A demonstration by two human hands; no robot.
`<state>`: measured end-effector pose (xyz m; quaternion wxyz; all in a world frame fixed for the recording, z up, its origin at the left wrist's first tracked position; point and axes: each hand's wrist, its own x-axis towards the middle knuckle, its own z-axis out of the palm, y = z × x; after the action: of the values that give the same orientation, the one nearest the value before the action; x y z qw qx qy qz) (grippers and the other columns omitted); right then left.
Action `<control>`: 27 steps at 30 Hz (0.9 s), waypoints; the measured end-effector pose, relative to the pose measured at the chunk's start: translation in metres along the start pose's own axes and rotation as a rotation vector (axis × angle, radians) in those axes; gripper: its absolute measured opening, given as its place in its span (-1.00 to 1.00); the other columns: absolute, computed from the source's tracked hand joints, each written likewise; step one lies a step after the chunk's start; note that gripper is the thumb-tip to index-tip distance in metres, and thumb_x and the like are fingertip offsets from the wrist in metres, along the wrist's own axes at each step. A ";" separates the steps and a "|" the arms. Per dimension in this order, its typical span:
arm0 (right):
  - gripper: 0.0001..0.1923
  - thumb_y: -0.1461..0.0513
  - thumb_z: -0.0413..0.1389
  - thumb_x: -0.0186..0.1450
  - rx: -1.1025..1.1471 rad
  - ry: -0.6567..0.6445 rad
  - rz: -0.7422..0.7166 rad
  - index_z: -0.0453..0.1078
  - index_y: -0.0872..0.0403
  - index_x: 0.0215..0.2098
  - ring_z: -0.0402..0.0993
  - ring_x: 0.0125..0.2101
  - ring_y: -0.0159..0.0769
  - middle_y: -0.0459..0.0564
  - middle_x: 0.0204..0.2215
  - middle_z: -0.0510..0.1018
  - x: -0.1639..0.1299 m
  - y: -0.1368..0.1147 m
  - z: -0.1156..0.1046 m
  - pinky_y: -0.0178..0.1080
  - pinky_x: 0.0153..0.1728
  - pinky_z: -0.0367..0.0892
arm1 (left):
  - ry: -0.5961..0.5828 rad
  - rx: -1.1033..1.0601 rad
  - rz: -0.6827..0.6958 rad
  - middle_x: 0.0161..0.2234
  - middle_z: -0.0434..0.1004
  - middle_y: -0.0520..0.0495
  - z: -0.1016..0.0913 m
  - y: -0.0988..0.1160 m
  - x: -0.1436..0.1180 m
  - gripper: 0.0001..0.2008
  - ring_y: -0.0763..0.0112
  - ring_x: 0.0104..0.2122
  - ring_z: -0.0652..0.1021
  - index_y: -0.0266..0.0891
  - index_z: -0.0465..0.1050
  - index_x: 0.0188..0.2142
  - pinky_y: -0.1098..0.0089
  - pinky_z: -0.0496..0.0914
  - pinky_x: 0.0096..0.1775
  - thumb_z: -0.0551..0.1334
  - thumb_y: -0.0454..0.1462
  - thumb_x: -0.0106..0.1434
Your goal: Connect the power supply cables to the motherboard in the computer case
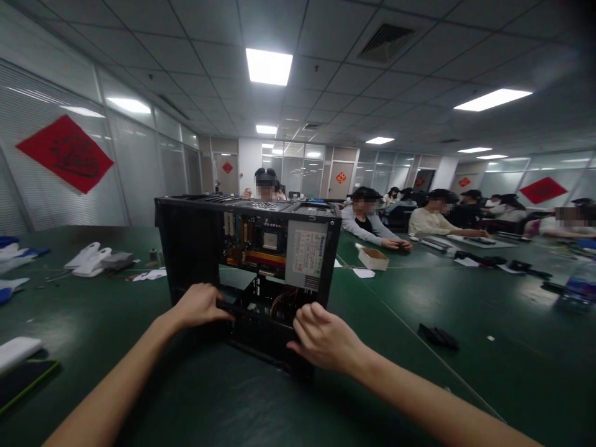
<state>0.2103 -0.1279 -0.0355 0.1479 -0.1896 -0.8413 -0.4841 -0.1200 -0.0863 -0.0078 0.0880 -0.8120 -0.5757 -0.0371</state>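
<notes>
A black desktop computer case [189, 248] stands on the green table in front of me, its inside showing. Within it I see a motherboard with a processor [270, 241] and a grey power supply [306, 254] bearing a white label. Several coloured cables [284, 301] hang low in the case. My left hand [200, 304] is closed on the lower near edge of the case, thumb stretched along it. At the right end of that edge, my right hand [321, 335] grips the case with curled fingers.
White plastic bags [90, 257] and a grey box [117, 261] lie to the left. A phone with a green edge [28, 382] is at the near left. On the right are an open carton [373, 259], a black strap [437, 336] and a bottle [580, 285]. Several people sit around the table.
</notes>
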 end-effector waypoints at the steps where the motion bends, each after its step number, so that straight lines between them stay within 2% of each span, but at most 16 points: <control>1: -0.53 -0.07 0.10 0.31 -0.015 -0.027 0.065 0.47 0.21 -0.32 0.34 -0.27 -0.12 0.12 -0.40 0.49 0.002 -0.007 0.000 -0.12 -0.13 0.15 | 0.001 -0.004 -0.007 -0.42 0.62 -0.18 0.000 0.001 -0.001 -0.41 0.08 -0.29 0.59 -0.15 0.61 -0.42 0.32 0.30 -0.30 0.16 0.29 0.07; 4: -0.65 0.02 0.16 0.30 0.006 0.011 0.157 0.43 0.17 -0.42 0.34 -0.36 -0.16 0.03 -0.52 0.43 0.002 -0.016 0.008 -0.14 -0.20 0.14 | 0.018 -0.009 -0.053 -0.38 0.62 -0.19 0.000 0.007 -0.005 -0.40 0.05 -0.26 0.58 -0.14 0.63 -0.37 0.31 0.31 -0.28 0.17 0.29 0.05; 6: -0.68 0.08 0.14 0.33 0.043 0.055 0.158 0.39 0.14 -0.47 0.32 -0.39 -0.20 -0.01 -0.56 0.39 -0.005 -0.009 0.020 -0.16 -0.23 0.11 | 0.025 -0.020 -0.076 -0.39 0.62 -0.18 0.000 0.016 -0.007 -0.38 0.06 -0.27 0.59 -0.13 0.63 -0.35 0.31 0.31 -0.28 0.15 0.31 0.06; 9: -0.66 0.08 0.08 0.37 0.070 0.047 0.135 0.36 0.12 -0.48 0.29 -0.42 -0.22 -0.01 -0.56 0.40 -0.021 0.018 0.044 -0.17 -0.28 0.07 | 0.025 -0.029 -0.101 -0.44 0.61 -0.16 0.000 0.037 -0.004 -0.34 0.09 -0.32 0.60 -0.11 0.64 -0.30 0.32 0.30 -0.33 0.07 0.32 0.11; 12: -0.62 0.06 0.03 0.40 0.091 0.039 0.112 0.37 0.12 -0.46 0.27 -0.43 -0.24 0.01 -0.53 0.44 -0.036 0.048 0.071 -0.17 -0.31 0.04 | 0.076 0.020 -0.164 -0.41 0.62 -0.24 0.001 0.061 0.009 -0.30 0.05 -0.29 0.60 -0.18 0.64 -0.27 0.32 0.31 -0.34 0.07 0.32 0.11; 15: -0.62 0.06 0.03 0.40 0.106 0.038 0.098 0.38 0.12 -0.46 0.27 -0.42 -0.25 0.02 -0.52 0.45 -0.045 0.066 0.085 -0.18 -0.30 0.04 | 0.085 0.008 -0.199 -0.39 0.62 -0.28 0.002 0.080 0.019 -0.30 0.04 -0.29 0.61 -0.22 0.64 -0.29 0.32 0.33 -0.33 0.08 0.32 0.11; 18: -0.63 0.08 0.03 0.41 0.107 0.013 0.112 0.39 0.13 -0.45 0.28 -0.40 -0.25 0.02 -0.51 0.46 -0.053 0.070 0.084 -0.18 -0.28 0.05 | 0.092 -0.010 -0.206 -0.38 0.62 -0.28 0.002 0.091 0.018 -0.31 0.03 -0.29 0.60 -0.24 0.63 -0.32 0.30 0.35 -0.31 0.08 0.30 0.13; 23: -0.68 0.11 0.06 0.40 0.124 -0.029 0.125 0.38 0.12 -0.44 0.31 -0.39 -0.24 0.01 -0.50 0.47 -0.062 0.062 0.068 -0.18 -0.28 0.09 | 0.087 -0.032 -0.187 -0.42 0.61 -0.26 0.003 0.096 0.008 -0.28 0.05 -0.32 0.60 -0.24 0.62 -0.33 0.29 0.35 -0.32 0.05 0.32 0.12; 25: -0.72 0.14 0.09 0.37 0.144 -0.058 0.157 0.38 0.13 -0.43 0.33 -0.37 -0.23 0.01 -0.49 0.47 -0.057 0.060 0.054 -0.18 -0.27 0.13 | 0.089 -0.032 -0.176 -0.43 0.60 -0.25 0.004 0.096 0.006 -0.29 0.06 -0.34 0.60 -0.24 0.62 -0.34 0.30 0.34 -0.33 0.06 0.32 0.12; 27: -0.76 0.14 0.12 0.35 0.223 -0.068 0.219 0.40 0.14 -0.38 0.35 -0.33 -0.20 0.04 -0.44 0.49 -0.047 0.059 0.028 -0.18 -0.26 0.17 | 0.089 -0.028 -0.184 -0.43 0.61 -0.24 0.003 0.097 0.006 -0.31 0.07 -0.34 0.60 -0.23 0.62 -0.34 0.30 0.34 -0.34 0.07 0.31 0.13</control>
<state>0.2772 -0.0849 -0.0249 0.1916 -0.2790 -0.8685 -0.3621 -0.0268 -0.1118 -0.0200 0.0984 -0.7544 -0.6428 -0.0892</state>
